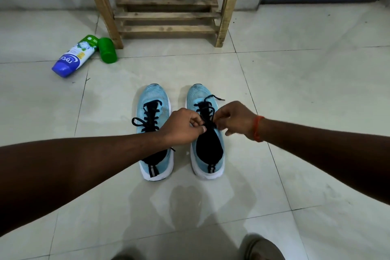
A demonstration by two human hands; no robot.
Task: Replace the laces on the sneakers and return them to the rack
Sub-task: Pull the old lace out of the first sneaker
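Two light blue sneakers with white soles stand side by side on the tiled floor, toes pointing away from me. The left sneaker [152,99] has a black lace tied in a bow. Over the right sneaker [207,154], my left hand [181,127] and my right hand [235,119] both pinch its black lace [207,110] near the top eyelets. One loose lace end lies across the toe. A wooden rack [166,15] stands against the wall beyond the shoes, its lower shelves bare.
A white and blue bottle [72,57] lies on its side left of the rack, next to a green cap [108,49]. My sandalled foot [261,247] shows at the bottom edge. Pale floor tiles spread on all sides.
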